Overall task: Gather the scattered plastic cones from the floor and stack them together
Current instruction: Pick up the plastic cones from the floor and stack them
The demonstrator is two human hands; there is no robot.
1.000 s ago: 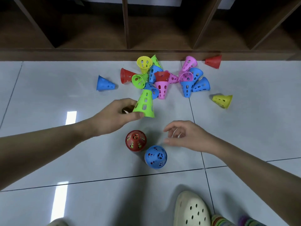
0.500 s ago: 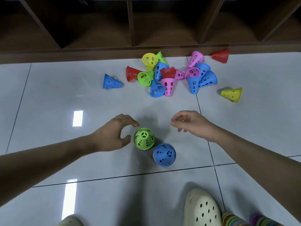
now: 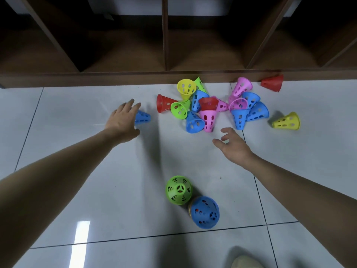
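Half a second ago our left hand (image 3: 123,120) hovered curled beside the green-topped stack (image 3: 178,189); now it has stretched far forward and left, fingers straight and spread over the lone blue cone (image 3: 143,117), covering its wide end, though we cannot tell whether it touches. It grips nothing. Our right hand (image 3: 232,147) has also gone forward, fingers loosely spread and holding nothing, just short of the pink cone (image 3: 208,119) at the near edge of the pile of cones (image 3: 212,105). The green-topped stack and the blue-topped stack (image 3: 205,212) stand touching each other, well behind both hands, nearer to us. A yellow cone (image 3: 286,121) lies apart on the right, and a red cone (image 3: 272,83) by the shelf (image 3: 164,55).
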